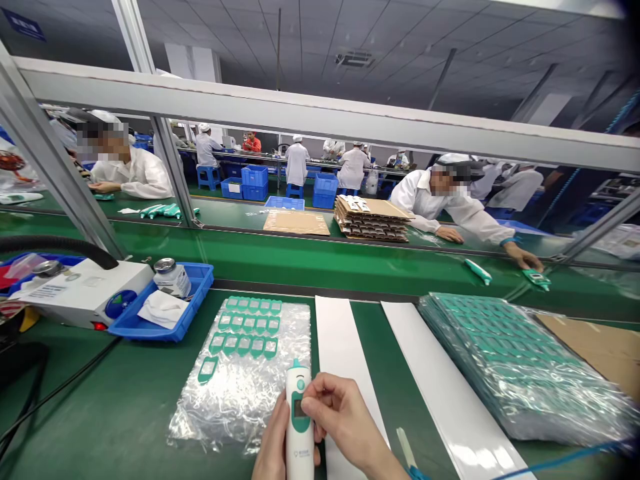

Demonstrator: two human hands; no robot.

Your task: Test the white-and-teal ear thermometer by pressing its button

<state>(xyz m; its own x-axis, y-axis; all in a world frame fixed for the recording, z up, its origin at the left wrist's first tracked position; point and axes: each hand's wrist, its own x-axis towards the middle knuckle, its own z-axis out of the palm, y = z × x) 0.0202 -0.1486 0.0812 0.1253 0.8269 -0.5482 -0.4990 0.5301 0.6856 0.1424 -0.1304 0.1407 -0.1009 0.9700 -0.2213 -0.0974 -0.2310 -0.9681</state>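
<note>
I hold a white thermometer with a green face [299,420] upright at the bottom centre. My left hand [273,448] grips its lower body from the left. My right hand [340,413] is closed around it from the right, with the fingertips pressed on its display window. Just behind it lies a clear bubble sheet [240,393] carrying rows of small green frame parts [247,327]. Two white paper strips [345,347] lie to the right of the sheet.
A blue tray [193,300] with a small jar [171,277] and a white cloth stands at the left, beside a white machine [80,290]. A wrapped stack of green parts [515,367] lies right. Beyond the conveyor, people in white coats work near stacked cardboard [373,219].
</note>
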